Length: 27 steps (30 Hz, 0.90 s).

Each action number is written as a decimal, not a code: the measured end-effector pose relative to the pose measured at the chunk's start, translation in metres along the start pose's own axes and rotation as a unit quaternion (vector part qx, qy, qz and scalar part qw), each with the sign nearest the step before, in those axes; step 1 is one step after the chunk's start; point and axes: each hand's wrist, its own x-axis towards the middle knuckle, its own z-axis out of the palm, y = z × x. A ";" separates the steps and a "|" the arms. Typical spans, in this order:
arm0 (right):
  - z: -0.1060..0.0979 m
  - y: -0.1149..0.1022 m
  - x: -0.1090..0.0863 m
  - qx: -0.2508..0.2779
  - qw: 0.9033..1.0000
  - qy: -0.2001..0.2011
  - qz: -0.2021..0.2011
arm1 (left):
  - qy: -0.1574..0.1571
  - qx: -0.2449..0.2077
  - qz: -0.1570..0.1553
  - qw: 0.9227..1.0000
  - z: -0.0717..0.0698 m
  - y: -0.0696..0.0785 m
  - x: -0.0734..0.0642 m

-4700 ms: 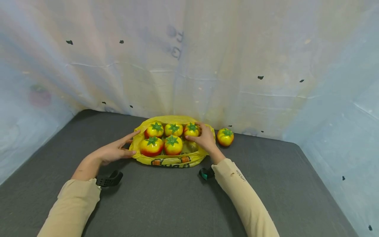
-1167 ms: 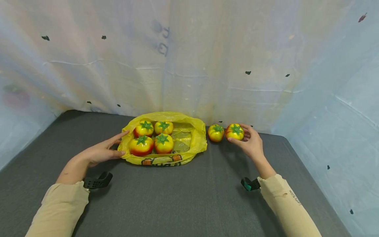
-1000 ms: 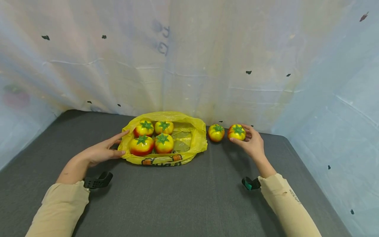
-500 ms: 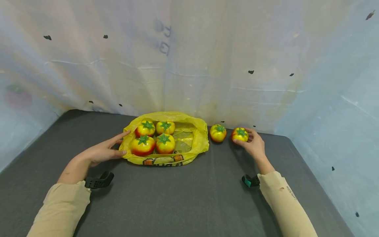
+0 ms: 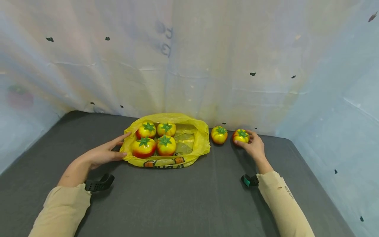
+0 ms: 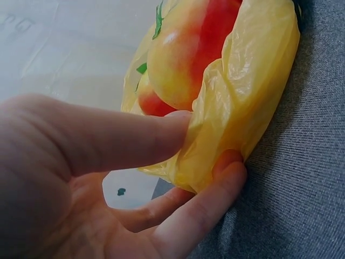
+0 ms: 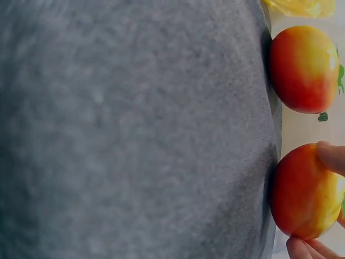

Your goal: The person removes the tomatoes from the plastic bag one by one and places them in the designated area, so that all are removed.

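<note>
The left hand (image 5: 102,155) pinched the crumpled yellow plastic bag (image 5: 203,141), centre frame, presumably steadying it; the right hand (image 5: 256,146) gripped a round red-and-yellow tomato (image 5: 240,136), right of centre, seemingly resting on the dark tabletop (image 5: 177,204).

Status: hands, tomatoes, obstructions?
Left hand pinches yellow plastic bag, four tomatoes inside. Right hand grips outermost tomato. Another tomato sits between it and bag; nothing blocking.

The yellow bag (image 5: 203,141) is thin plastic, crinkled and softly shiny (its folds catch the light). The tomatoes (image 5: 143,149) look smooth and glossy. The table covering (image 5: 177,204) is matt grey cloth with a woven grain; the sleeves (image 5: 284,204) are matt cloth too, and the backdrop (image 5: 207,49) looks like creased sheeting.
</note>
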 end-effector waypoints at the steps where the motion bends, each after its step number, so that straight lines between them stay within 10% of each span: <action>1: -0.001 0.000 0.000 -0.003 1.000 -0.002 0.001 | 0.001 0.000 0.000 1.000 0.001 0.000 0.000; 27: -0.010 -0.002 -0.006 -0.027 0.999 -0.026 -0.011 | 0.003 -0.002 0.010 1.000 0.003 -0.001 -0.001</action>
